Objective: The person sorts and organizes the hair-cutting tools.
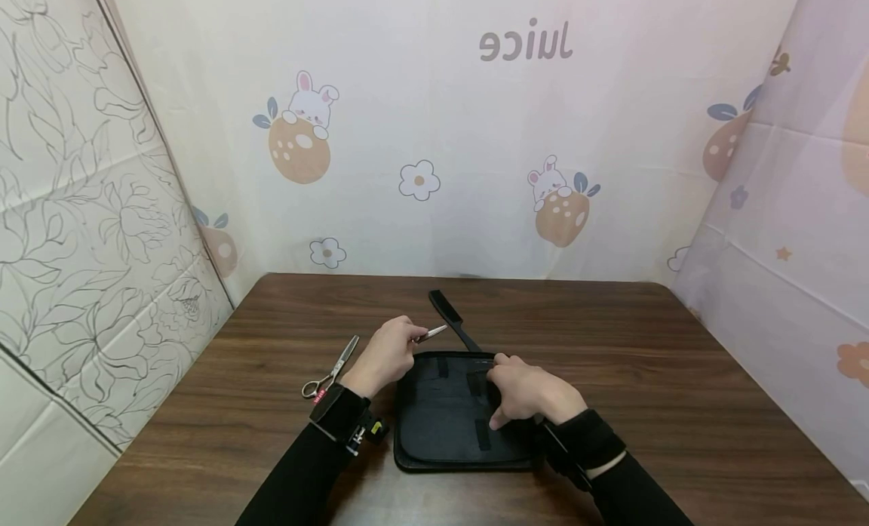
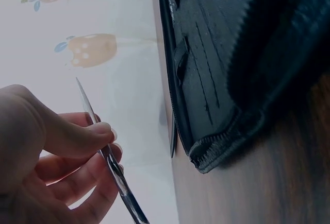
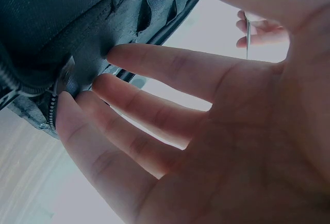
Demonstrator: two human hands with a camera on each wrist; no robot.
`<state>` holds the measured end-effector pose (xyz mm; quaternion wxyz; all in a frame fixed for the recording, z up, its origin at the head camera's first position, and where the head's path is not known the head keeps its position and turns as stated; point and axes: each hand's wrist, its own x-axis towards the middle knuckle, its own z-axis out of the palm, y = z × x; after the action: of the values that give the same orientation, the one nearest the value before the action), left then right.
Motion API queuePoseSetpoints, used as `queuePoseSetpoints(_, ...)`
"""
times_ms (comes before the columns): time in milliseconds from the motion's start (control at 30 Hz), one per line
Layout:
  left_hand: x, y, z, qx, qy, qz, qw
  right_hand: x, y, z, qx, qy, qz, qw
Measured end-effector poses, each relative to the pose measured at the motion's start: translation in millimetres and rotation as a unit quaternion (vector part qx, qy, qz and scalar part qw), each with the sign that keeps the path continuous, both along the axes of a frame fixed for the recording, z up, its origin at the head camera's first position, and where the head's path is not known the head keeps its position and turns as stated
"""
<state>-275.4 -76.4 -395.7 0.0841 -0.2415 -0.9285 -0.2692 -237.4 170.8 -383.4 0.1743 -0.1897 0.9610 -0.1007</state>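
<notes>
My left hand pinches a pair of slim silver scissors between thumb and fingers, above the far left corner of a black zip case. The pointed tip angles up past the thumb in the left wrist view; the handles fall outside that view. The case lies unzipped, with dark elastic loops and slots inside. My right hand is over the case's right side. Its fingers stretch out fairly straight, fingertips against the inner panel near the zip.
Thinning scissors with a red tag lie on the wooden table, left of my left wrist. A black comb lies behind the case, its handle reaching the case's far edge. Printed curtains enclose the table at back and sides.
</notes>
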Motion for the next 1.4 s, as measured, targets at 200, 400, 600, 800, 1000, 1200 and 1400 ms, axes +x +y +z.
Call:
queuePoseSetpoints(200, 1.3, 0.1, 0.4, -0.038, -0.019, 0.000, 0.9991, -0.5, -0.1, -0.6, 0.004, 0.000, 0.001, 1.0000)
queuePoseSetpoints(400, 0.7, 0.1, -0.3, -0.065, -0.036, -0.006, 0.9972, -1.1, -0.2, -1.5, 0.008, 0.001, 0.000, 1.0000)
queuePoseSetpoints(600, 2.5, -0.9, -0.9, -0.080, -0.024, -0.011, 0.9964, -1.2, -0.3, -1.5, 0.009, 0.000, -0.001, 1.0000)
queuePoseSetpoints(800, 4.7, -2.2, -1.8, -0.096, -0.009, -0.016, 0.9952, -1.3, -0.5, -1.7, 0.006, 0.002, -0.002, 1.0000)
queuePoseSetpoints(1000, 6.6, -3.8, -2.5, -0.109, -0.003, -0.024, 0.9937, 0.2, -0.4, -1.2, 0.005, 0.003, -0.003, 1.0000)
queuePoseSetpoints(1200, 6.2, -4.6, -4.0, -0.122, 0.001, -0.027, 0.9922, 0.0, -0.4, -1.3, 0.006, 0.002, 0.000, 1.0000)
queuePoseSetpoints(1400, 4.9, -5.9, -5.9, -0.132, 0.008, -0.032, 0.9908, -0.3, -0.3, -1.3, 0.007, 0.002, 0.000, 1.0000)
